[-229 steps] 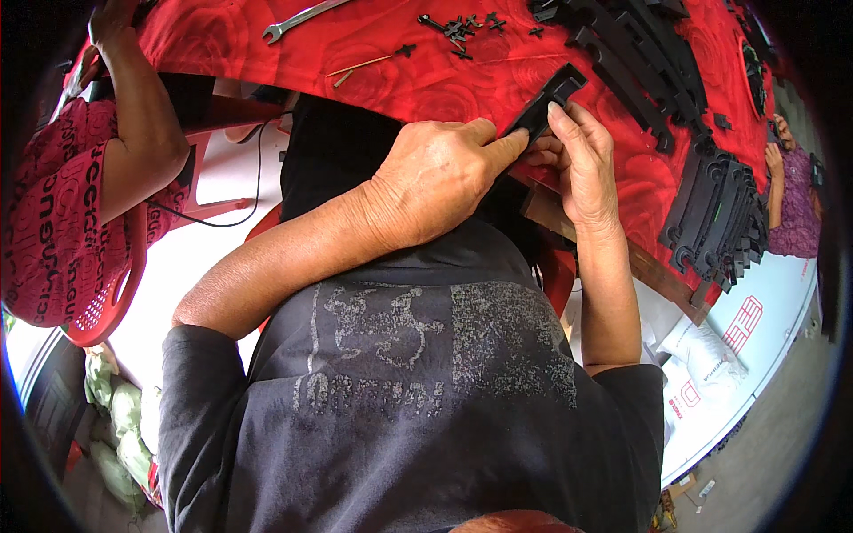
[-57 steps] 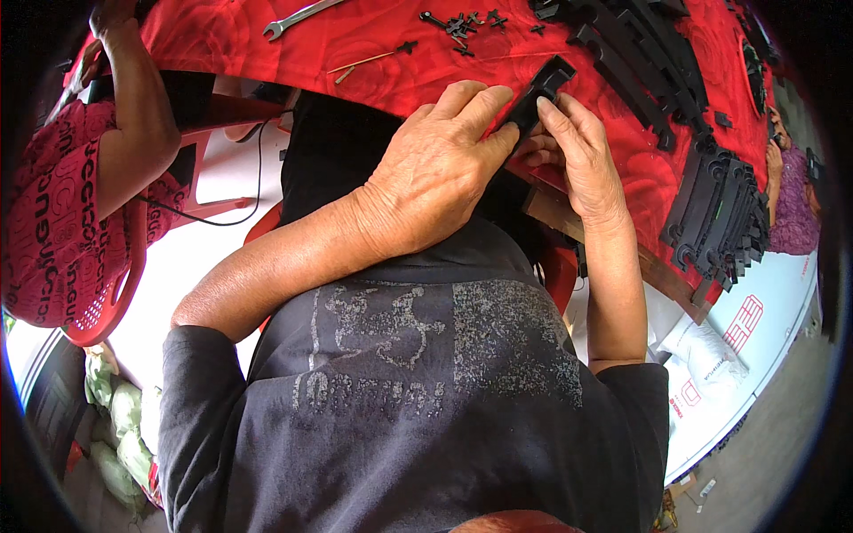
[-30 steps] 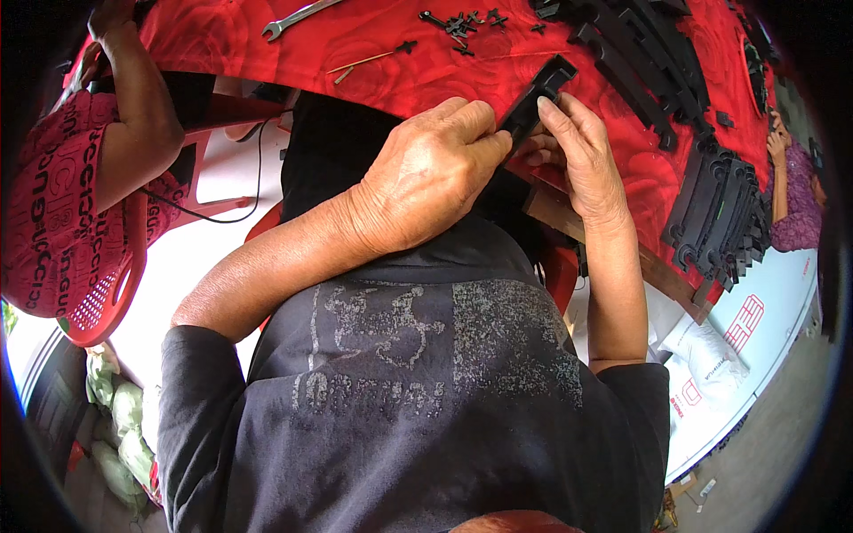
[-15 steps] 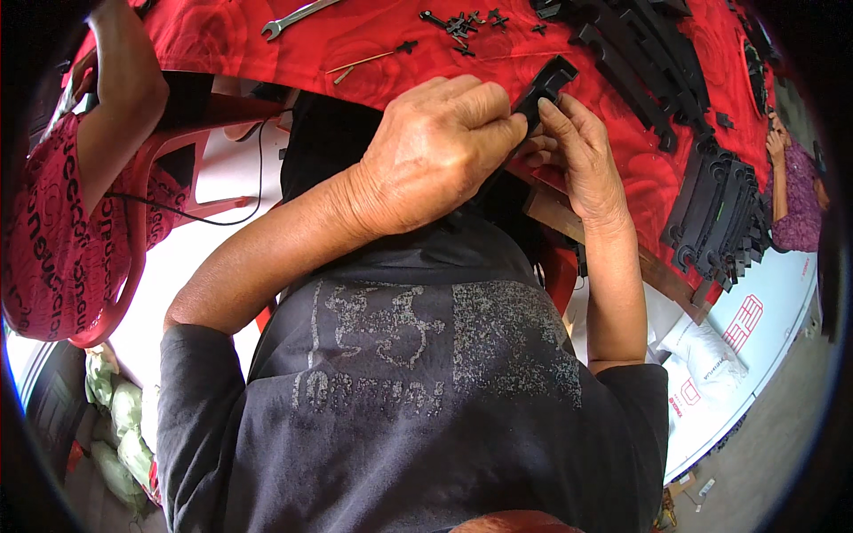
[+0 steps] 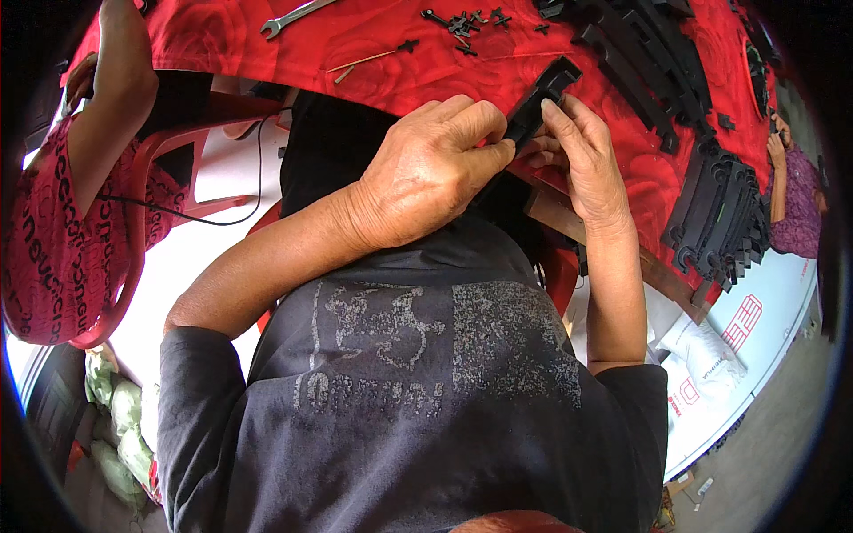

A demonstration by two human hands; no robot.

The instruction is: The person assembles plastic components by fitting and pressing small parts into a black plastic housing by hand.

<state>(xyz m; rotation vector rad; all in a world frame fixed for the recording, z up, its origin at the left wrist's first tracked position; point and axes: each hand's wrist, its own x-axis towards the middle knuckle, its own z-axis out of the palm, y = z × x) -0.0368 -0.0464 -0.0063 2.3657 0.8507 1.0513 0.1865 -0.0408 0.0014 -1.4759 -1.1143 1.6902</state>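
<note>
A long black plastic part [image 5: 539, 96] with a hooked upper end is held slantwise over the near edge of the table. My right hand [image 5: 585, 158] grips it from the right, with the thumb along its side and the fingers bent beneath. Closed at the part's lower stretch is my left hand [image 5: 435, 169], its thumb and bent forefinger pressed against the part. The left palm and the part's lower end are hidden behind that hand.
On the red tablecloth [image 5: 355, 44] lie a wrench [image 5: 298, 18], a thin stick [image 5: 362, 60], and several small black cross-shaped pieces [image 5: 466, 25]. Long black parts [image 5: 640, 71] and stacked ones [image 5: 720, 209] fill the right. People sit at left [image 5: 62, 231] and far right [image 5: 795, 195].
My left hand has slid slightly down and left along the black part, baring more of it. My right hand stays nearly in place. The person at left has shifted an arm.
</note>
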